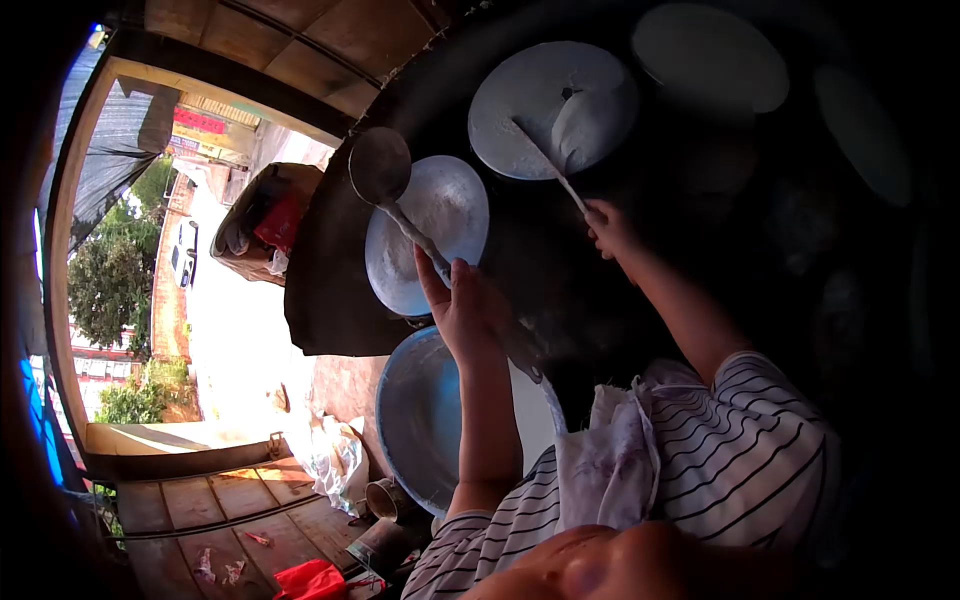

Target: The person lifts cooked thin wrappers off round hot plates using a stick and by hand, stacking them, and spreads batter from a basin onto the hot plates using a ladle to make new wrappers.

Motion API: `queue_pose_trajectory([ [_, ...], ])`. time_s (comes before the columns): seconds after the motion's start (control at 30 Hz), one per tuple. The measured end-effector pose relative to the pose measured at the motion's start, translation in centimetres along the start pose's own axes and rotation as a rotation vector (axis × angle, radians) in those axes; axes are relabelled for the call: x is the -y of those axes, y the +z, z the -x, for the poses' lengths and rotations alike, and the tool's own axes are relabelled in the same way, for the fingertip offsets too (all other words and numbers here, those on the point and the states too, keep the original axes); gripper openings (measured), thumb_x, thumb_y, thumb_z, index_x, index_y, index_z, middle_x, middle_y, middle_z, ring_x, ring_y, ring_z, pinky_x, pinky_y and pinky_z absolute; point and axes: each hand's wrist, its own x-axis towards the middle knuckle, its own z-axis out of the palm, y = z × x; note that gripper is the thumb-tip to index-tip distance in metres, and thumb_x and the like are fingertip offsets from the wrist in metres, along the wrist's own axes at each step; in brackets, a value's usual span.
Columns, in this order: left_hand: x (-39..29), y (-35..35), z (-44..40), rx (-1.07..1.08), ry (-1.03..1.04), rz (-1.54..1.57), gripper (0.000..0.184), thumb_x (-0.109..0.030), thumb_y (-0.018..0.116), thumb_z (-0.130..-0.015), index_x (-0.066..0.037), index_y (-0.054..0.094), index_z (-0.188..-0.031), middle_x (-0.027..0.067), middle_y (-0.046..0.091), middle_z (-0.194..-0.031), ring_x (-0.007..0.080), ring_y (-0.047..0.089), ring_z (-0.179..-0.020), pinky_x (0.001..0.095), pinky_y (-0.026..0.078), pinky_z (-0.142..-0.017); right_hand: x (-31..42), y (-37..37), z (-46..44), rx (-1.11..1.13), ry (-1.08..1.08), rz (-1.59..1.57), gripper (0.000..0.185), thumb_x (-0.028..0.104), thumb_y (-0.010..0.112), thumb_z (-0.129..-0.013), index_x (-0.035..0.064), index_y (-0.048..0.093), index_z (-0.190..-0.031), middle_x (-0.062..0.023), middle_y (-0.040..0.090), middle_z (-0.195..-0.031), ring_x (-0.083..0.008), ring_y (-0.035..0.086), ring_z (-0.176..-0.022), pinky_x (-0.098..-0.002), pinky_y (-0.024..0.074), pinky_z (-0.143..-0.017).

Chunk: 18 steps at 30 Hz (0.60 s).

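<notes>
My left hand (470, 315) is closed around the handle of a long ladle (380, 166). The ladle's round bowl hangs over the outer edge of a round plate (452, 215) with a thin whitish layer. In my right hand (612, 228) is a thin stick-like tool (553, 168). Its far end lies on a second round plate (510, 105), next to a folded or raised white piece (585, 128). Below my left hand stands a large blue basin (400, 390), partly hidden by my forearm, with white contents.
Two more round plates (708, 58) (862, 135) lie on the dark surface at the upper right. A bin-like container (265, 222) with red material stands beyond the dark edge. Plastic bags (340, 460) and a can (380, 545) are near the basin.
</notes>
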Motion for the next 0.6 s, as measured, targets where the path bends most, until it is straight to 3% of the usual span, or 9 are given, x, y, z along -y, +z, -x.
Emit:
queue_pose_trajectory([
  [0.13,0.5,1.8,-0.6,0.051,-0.045,-0.077,0.062,-0.011,0.047,-0.093,-0.015,0.015,-0.146,-0.0012,0.041,-0.062,0.005,0.037,-0.044,0.0189,0.031,-0.038,1.5,-8.6,0.3,-0.038,0.033,-0.029,0.036,0.023,0.051,-0.095,0.0146,0.048,-0.13,-0.0003,0.049,-0.07,-0.0053,0.035,-0.043,-0.022,0.0294,-0.036],
  [0.33,4.5,7.3,-4.6,0.043,-0.048,-0.127,0.062,-0.01,0.048,-0.093,-0.012,0.016,-0.146,-0.0016,0.039,-0.059,0.0055,0.038,-0.044,0.0197,0.033,-0.038,8.5,-10.3,-7.9,-0.031,0.036,-0.092,0.038,0.024,0.045,-0.097,0.0138,0.044,-0.134,-0.0029,0.051,-0.073,-0.0071,0.039,-0.047,-0.0235,0.0344,-0.039],
  [0.37,5.2,8.4,-5.5,0.046,-0.059,-0.148,0.061,-0.01,0.048,-0.093,-0.012,0.016,-0.146,-0.0016,0.038,-0.059,0.0057,0.038,-0.044,0.0198,0.033,-0.038,8.3,-9.8,-8.3,-0.078,-0.003,0.113,0.038,0.023,0.045,-0.097,0.013,0.044,-0.134,-0.0042,0.053,-0.074,-0.0084,0.041,-0.047,-0.0259,0.0377,-0.041],
  [0.43,5.8,9.8,-7.0,0.109,-0.112,-0.098,0.06,-0.008,0.048,-0.093,-0.014,0.019,-0.145,-0.0012,0.045,-0.065,0.0047,0.042,-0.048,0.0199,0.036,-0.041,8.0,-10.1,-2.6,0.167,-0.026,0.421,0.035,0.024,0.048,-0.096,0.01,0.051,-0.128,-0.0042,0.058,-0.072,-0.0099,0.049,-0.05,-0.0262,0.0401,-0.042],
  [0.47,6.3,10.5,-7.3,0.112,-0.133,-0.045,0.059,-0.008,0.048,-0.093,-0.015,0.021,-0.145,-0.001,0.049,-0.068,0.0042,0.044,-0.05,0.02,0.037,-0.042,8.8,-11.2,0.5,0.272,0.076,0.521,0.035,0.024,0.047,-0.096,0.0076,0.051,-0.127,-0.0022,0.055,-0.072,-0.0082,0.049,-0.052,-0.0239,0.0406,-0.045],
  [0.5,6.8,11.5,-8.1,0.106,-0.148,-0.031,0.059,-0.007,0.048,-0.093,-0.016,0.021,-0.145,-0.0012,0.048,-0.067,0.0044,0.044,-0.049,0.0201,0.037,-0.042,8.7,-13.4,1.0,0.217,0.15,0.421,0.036,0.023,0.044,-0.097,0.0071,0.05,-0.128,-0.0017,0.053,-0.07,-0.0066,0.046,-0.049,-0.0227,0.039,-0.043],
  [0.57,7.5,13.2,-9.5,0.087,-0.197,-0.044,0.059,-0.007,0.047,-0.093,-0.017,0.022,-0.145,-0.0017,0.045,-0.064,0.0048,0.043,-0.048,0.0204,0.036,-0.04,6.0,-18.6,-3.7,0.121,0.09,0.186,0.035,0.02,0.043,-0.098,0.0067,0.049,-0.129,-0.0028,0.053,-0.065,-0.0068,0.043,-0.042,-0.0234,0.0372,-0.039],
  [0.6,8.4,13.8,-9.6,0.095,-0.248,-0.091,0.058,-0.008,0.047,-0.093,-0.018,0.022,-0.145,-0.0017,0.044,-0.065,0.005,0.042,-0.047,0.0204,0.035,-0.04,7.4,-18.3,-5.6,0.144,0.012,0.215,0.036,0.023,0.04,-0.099,0.0079,0.048,-0.13,-0.0003,0.048,-0.062,-0.0042,0.039,-0.042,-0.0218,0.0355,-0.037],
])
